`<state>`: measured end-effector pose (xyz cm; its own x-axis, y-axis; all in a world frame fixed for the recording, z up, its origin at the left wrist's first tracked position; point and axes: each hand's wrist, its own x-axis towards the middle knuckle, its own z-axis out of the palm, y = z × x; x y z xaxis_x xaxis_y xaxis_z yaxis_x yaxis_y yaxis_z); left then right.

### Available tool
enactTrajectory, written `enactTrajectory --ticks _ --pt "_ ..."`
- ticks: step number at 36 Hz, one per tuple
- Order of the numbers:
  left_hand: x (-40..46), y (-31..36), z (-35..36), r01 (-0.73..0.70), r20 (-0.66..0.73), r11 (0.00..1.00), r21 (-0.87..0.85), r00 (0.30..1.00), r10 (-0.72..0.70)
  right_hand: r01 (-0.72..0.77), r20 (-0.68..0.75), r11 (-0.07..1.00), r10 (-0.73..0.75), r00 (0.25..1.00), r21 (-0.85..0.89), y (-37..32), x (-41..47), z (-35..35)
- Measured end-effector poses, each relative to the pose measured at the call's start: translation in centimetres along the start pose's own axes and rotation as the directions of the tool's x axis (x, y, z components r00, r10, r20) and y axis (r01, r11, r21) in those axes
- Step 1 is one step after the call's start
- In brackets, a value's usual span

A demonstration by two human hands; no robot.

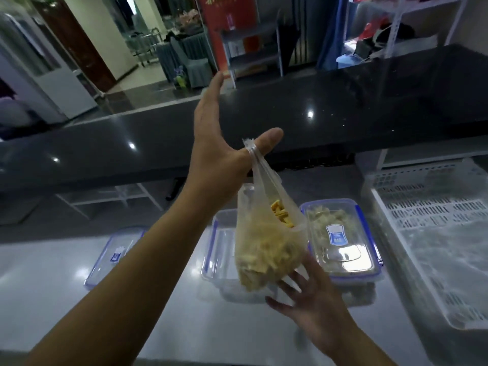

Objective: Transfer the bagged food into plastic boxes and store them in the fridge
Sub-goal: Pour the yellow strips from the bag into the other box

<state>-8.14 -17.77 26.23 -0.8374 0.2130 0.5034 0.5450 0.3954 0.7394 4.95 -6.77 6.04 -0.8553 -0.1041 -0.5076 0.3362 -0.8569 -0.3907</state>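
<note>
A grey worktop (79, 307) below a dark raised counter (343, 107) carries the set-up: a white slatted tray (435, 233) at far right, a lidded plastic box (343, 241) already filled with pale food, an open plastic box (224, 249) beside it, and a loose lid (113, 257) lying flat at left, seemingly set aside to keep that box's mouth free.

Above the open box hangs a clear bag (269, 247) of pale yellow food pieces. Its long axis runs near vertical, leaning slightly, with the tied neck pointing up and the heavy rounded bottom pointing down at the box. The placement suggests the contents are meant to go straight into the container underneath.

The left hand (219, 143) is raised with fingers stretched out straight; the bag's handle loop is hooked round the thumb (266, 143), so the load hangs from the thumb rather than from a closed grip. The right hand (311, 299) is spread open beneath the bag, fingertips touching its underside, apparently steadying or lifting the bottom ahead of tipping.
</note>
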Motion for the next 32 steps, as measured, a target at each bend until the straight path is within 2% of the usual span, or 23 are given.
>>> enactTrajectory --ticks 3,5,8,12,16,19,21,25,32 --pt "0.2 0.1 -1.4 0.061 -0.045 0.995 -0.077 0.997 -0.064 -0.136 0.234 0.985 0.108 0.966 0.103 -0.8 0.6 0.4" --pt "0.0 -0.2 -2.1 0.106 -0.090 0.987 -0.121 0.989 -0.118 -0.181 0.288 0.970 0.128 0.949 0.165 -1.3 1.1 0.5" --pt "-0.6 -1.4 -3.2 0.183 -0.120 0.968 -0.173 0.972 -0.205 -0.178 0.218 0.973 0.143 0.965 0.146 -1.3 2.1 0.1" --pt "-1.4 -3.1 -5.1 0.207 -0.148 0.965 -0.160 0.962 -0.231 -0.091 0.212 0.992 0.107 0.971 -0.084 -1.0 2.7 0.3" --pt "-2.3 -4.9 -6.7 0.213 -0.192 0.963 -0.165 0.951 -0.243 0.026 0.181 0.957 0.028 0.983 -0.288 -1.2 2.6 0.2" --pt "-3.1 -6.6 -7.5 0.231 -0.208 0.951 -0.206 0.939 -0.273 0.092 0.123 0.929 -0.051 0.991 -0.359 -1.5 2.6 0.6" --pt "-3.6 -7.8 -7.8 0.223 -0.199 0.959 -0.172 0.946 -0.256 0.131 0.046 0.917 -0.123 0.991 -0.378 -1.5 2.5 1.1" --pt "-4.1 -10.7 -7.8 0.138 -0.223 0.990 0.000 0.966 -0.134 0.186 -0.072 0.899 -0.233 0.970 -0.396 -1.5 2.4 1.9" --pt "-5.4 -16.0 -6.3 0.151 -0.178 0.987 -0.055 0.971 -0.158 0.203 -0.181 0.799 -0.361 0.915 -0.567 -3.4 1.6 1.8"
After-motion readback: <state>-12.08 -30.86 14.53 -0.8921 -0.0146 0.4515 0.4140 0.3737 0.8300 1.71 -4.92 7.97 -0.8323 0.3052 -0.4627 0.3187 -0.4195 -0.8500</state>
